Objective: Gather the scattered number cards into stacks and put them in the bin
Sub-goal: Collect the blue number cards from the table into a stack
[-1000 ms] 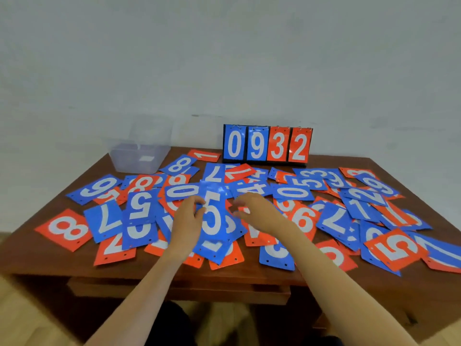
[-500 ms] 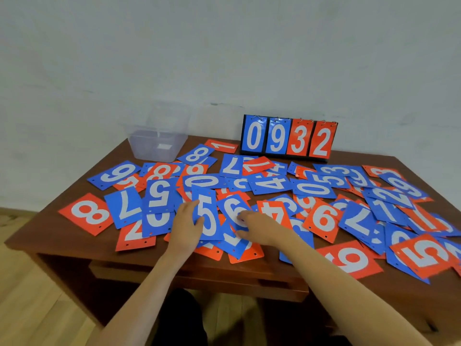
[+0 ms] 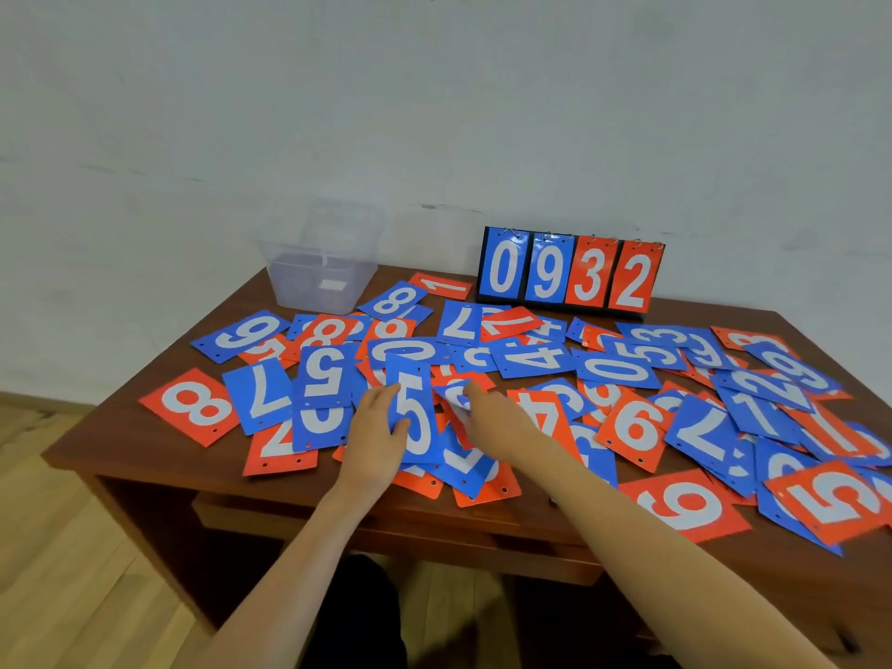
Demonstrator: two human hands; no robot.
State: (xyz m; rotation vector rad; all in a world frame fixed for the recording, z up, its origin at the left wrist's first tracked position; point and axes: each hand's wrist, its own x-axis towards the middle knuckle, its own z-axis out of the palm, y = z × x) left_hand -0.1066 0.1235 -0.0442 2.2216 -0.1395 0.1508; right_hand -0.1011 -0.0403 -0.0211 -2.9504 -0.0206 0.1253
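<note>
1 change: R hand (image 3: 497, 418) now pinches blue card (image 3: 456, 396); L hand (image 3: 374, 434) holds 5 card (image 3: 416, 420).

A single wide-angle view, worn on the person's head, looks forward and down across a brown table (image 3: 193, 470) from its near edge. The wall (image 3: 434, 113) fills the upper half at 12 o'clock, and wood floor (image 3: 58, 548) shows at 8 o'clock. Both forearms enter from the bottom. The left hand (image 3: 374, 437) and right hand (image 3: 502, 422) sit close under the lens among the number cards (image 3: 622, 369). The clear bin (image 3: 318, 282) stands farther off at 11 o'clock and the score stand (image 3: 569, 272) at 1 o'clock. At 3 o'clock the table runs out of frame, its edges seemingly bowed by the lens.
</note>
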